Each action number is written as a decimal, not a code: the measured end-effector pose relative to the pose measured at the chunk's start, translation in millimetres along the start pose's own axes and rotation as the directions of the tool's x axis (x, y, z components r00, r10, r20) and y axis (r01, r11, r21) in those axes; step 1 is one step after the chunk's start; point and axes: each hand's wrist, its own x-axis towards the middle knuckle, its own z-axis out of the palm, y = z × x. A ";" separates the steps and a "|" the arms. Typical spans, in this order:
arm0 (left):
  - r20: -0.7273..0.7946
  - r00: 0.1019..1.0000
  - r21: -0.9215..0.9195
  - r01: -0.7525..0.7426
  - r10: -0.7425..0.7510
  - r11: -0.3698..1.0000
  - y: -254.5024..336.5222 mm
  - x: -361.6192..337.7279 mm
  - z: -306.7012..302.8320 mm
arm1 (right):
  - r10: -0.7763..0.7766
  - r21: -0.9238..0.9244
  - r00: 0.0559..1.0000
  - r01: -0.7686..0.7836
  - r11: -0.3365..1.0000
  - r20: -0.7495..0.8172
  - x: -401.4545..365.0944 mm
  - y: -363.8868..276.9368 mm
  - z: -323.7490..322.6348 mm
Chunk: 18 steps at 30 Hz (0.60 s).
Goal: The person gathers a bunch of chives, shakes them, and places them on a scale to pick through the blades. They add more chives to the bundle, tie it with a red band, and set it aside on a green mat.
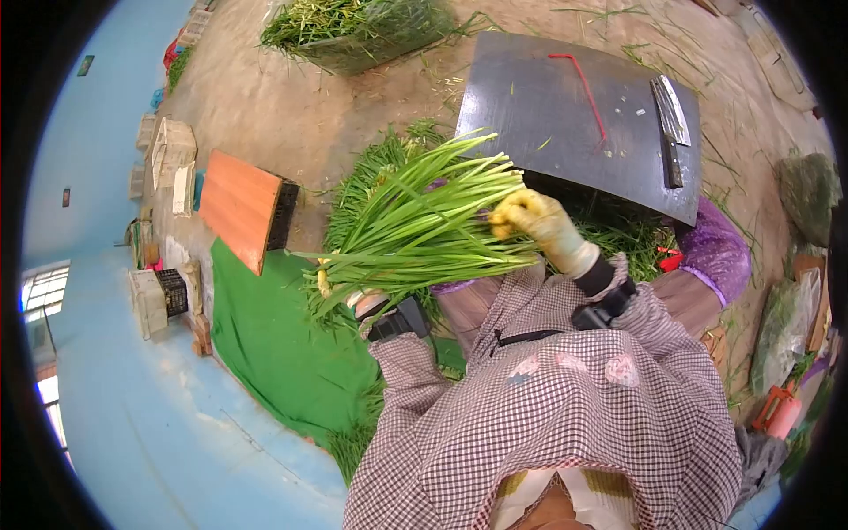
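A large loose bunch of garlic chives point(424, 221), long green leaves with pale stem ends, lies across my left forearm and lap. My left hand point(364, 303) is mostly under the leaves; its yellow-gloved fingertips wrap the bunch from the left side. At the stem ends, my right hand point(534, 228) in a stained yellow glove has its fingers curled together against the stems; what they pinch is hidden. More chives point(375, 168) are heaped behind the bunch.
A dark metal-topped board point(565, 115) stands ahead, bearing a cleaver-like knife point(671, 132) and a bent red strip point(583, 93). An orange board point(238, 208) leans on a black crate at left. Green cloth point(274, 344) covers floor. A clear bag of greens point(362, 40) lies beyond.
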 end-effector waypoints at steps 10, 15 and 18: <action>-0.282 0.925 0.341 -0.151 0.254 0.928 17.0 -2.2 -24.3 | 0.142 -0.904 0.955 -0.189 -0.385 -0.260 -74.3 0.2 -126.2; -0.197 0.976 0.255 -0.046 0.098 0.966 8.2 -0.4 -6.0 | -0.291 -0.904 0.957 0.120 0.410 -0.005 -34.7 -21.0 -43.8; -0.162 0.987 0.199 0.021 0.012 0.980 5.2 2.4 3.9 | -0.362 -0.967 0.931 0.130 0.218 0.044 -6.3 -13.0 -8.4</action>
